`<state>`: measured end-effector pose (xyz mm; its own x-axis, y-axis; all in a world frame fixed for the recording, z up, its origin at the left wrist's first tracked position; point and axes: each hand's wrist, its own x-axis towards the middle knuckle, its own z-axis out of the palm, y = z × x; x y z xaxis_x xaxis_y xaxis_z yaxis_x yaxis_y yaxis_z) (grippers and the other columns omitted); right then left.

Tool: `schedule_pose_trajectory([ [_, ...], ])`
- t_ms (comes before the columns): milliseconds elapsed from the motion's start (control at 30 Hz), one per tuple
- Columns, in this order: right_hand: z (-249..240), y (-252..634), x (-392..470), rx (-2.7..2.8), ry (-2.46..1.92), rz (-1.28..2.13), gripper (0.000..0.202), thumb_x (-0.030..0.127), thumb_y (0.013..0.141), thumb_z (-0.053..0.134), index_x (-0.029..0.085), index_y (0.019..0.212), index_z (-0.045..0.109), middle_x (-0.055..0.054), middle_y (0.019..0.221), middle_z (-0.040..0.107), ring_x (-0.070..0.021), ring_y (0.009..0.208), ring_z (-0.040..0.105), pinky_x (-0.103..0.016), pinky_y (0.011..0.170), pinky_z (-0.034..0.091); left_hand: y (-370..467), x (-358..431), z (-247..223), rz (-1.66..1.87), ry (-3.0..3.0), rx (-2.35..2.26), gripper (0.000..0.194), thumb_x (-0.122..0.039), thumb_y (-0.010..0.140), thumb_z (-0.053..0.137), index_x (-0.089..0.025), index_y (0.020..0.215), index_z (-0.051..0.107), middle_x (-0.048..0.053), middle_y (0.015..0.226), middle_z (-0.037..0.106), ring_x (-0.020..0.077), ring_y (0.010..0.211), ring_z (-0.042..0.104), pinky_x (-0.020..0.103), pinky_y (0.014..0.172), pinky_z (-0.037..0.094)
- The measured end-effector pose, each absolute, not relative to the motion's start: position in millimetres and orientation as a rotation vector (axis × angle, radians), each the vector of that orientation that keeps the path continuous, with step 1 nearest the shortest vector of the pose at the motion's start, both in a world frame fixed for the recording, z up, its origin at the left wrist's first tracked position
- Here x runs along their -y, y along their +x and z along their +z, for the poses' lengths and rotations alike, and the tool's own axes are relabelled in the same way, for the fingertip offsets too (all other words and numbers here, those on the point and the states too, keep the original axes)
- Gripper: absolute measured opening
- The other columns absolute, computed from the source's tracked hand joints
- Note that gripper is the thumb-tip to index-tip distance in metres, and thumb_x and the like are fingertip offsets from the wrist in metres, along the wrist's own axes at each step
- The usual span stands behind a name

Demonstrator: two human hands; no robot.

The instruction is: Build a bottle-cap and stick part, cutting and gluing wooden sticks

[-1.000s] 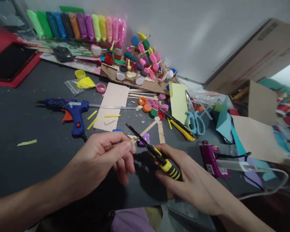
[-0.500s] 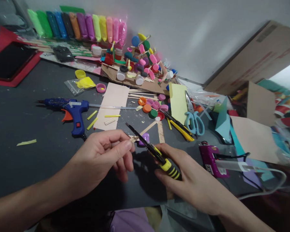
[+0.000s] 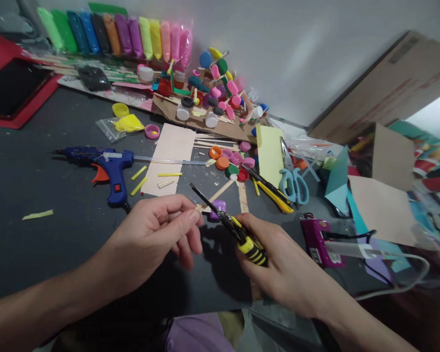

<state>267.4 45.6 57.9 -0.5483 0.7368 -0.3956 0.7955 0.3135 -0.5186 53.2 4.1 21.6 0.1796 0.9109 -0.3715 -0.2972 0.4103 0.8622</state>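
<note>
Between thumb and fingers, my left hand pinches the near end of a flat wooden stick, which slants up and right to a small white piece by the bottle caps. My right hand is wrapped round the yellow-and-black handle of a cutting tool. Its dark, narrow jaws point up and left and cross over the stick near my left fingertips. Whether the jaws touch the stick, I cannot tell. A purple cap lies just behind the tool.
A blue glue gun lies at the left on the dark table. Coloured caps, a yellow cutter and blue-handled scissors sit beyond my hands. A purple device with cables is at the right.
My right hand and the cutting tool have shifted slightly left. The stick's far end has moved a little left and up. My left hand keeps its pinch.
</note>
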Motion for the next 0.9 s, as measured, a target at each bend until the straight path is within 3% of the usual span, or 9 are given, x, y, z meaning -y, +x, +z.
schedule_pose_trajectory([
  [400, 62.2, 272.9, -42.5, -2.522, 1.405, -1.152, 0.025, 0.025, 0.085, 0.057, 0.024, 0.110, 0.055, -0.001, 0.099, 0.068, -0.0213, 0.095, 0.065, -0.029, 0.078, 0.050, 51.3, -2.4, 20.3, 0.921, 0.609, -0.884, 0.021, -0.032, 0.093, 0.059, -0.017, 0.078, 0.060, -0.003, 0.059, 0.069, 0.0072, 0.041, 0.063, 0.013, 0.044, 0.047],
  [700, 62.0, 272.2, -41.4, -2.546, 1.410, -1.114, 0.025, 0.024, 0.084, 0.057, 0.024, 0.109, 0.056, -0.003, 0.100, 0.069, -0.0215, 0.092, 0.066, -0.029, 0.077, 0.050, 50.2, -2.2, 18.4, 0.935, 0.600, -0.866, 0.022, -0.032, 0.094, 0.057, -0.017, 0.079, 0.062, -0.004, 0.058, 0.068, 0.0062, 0.042, 0.063, 0.012, 0.045, 0.047],
  [900, 56.3, 268.9, -40.6, -2.545, 1.419, -1.121, 0.029, 0.014, 0.076, 0.054, 0.022, 0.105, 0.056, -0.003, 0.093, 0.068, -0.0212, 0.085, 0.064, -0.031, 0.075, 0.049, 53.8, -0.1, 16.7, 0.951, 0.582, -0.866, 0.022, -0.033, 0.094, 0.058, -0.018, 0.078, 0.061, -0.004, 0.058, 0.068, 0.0060, 0.042, 0.062, 0.012, 0.045, 0.048],
])
